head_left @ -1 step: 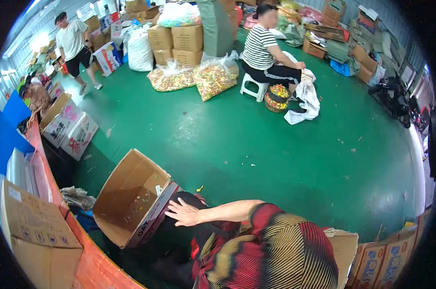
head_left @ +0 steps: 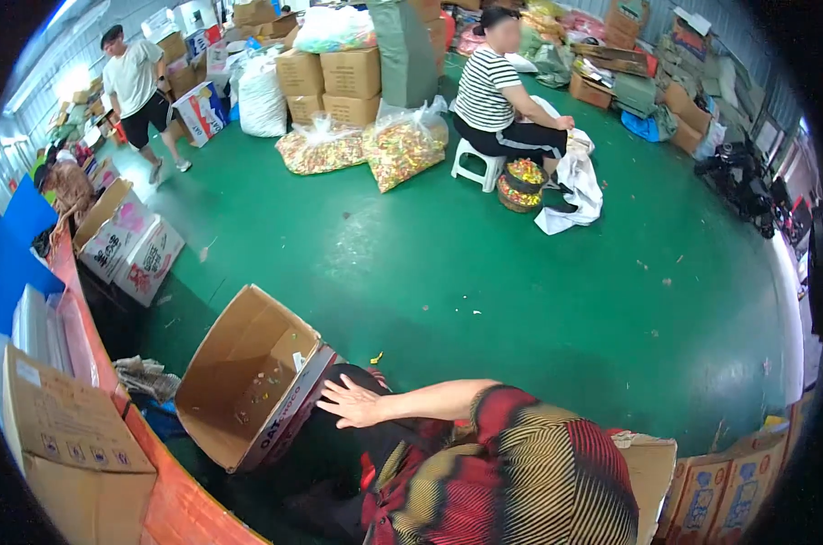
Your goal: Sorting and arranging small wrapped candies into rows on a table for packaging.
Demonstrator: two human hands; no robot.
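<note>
My right hand lies palm down on my dark-trousered leg, its fingers spread and holding nothing. The bare forearm runs back to a red, black and yellow patterned sleeve. Just left of the fingertips, a cardboard box stands tilted with its open top toward me. Small coloured scraps and a white slip lie inside it. My left hand does not show.
An orange-edged table with a brown carton curves along the left. Cartons stand at lower right. Ahead, a seated person has a basket of wrapped sweets alongside; another person stands far left. Bags of sweets lean against stacked cartons.
My right hand has shifted very slightly to the right on the leg. The view has moved a touch; the box and the other people look the same.
</note>
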